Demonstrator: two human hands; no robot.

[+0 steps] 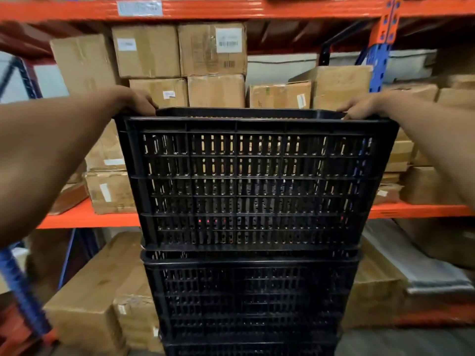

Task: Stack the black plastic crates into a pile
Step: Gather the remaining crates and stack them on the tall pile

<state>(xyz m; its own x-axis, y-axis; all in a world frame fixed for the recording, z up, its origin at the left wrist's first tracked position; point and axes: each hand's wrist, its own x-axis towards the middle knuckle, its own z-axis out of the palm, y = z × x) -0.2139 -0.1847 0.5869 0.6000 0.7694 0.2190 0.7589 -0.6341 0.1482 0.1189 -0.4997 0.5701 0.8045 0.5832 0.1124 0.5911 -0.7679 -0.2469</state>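
Black top crate [257,181] is sitting on the crate pile [250,301], slightly offset. My left hand [137,102] and right hand [361,107] are gripping its rim corners. I am judging it needs squaring and pressing down evenly until seated.

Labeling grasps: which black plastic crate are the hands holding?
The topmost black slatted plastic crate: left hand and right hand grip its rim; lower crates untouched.
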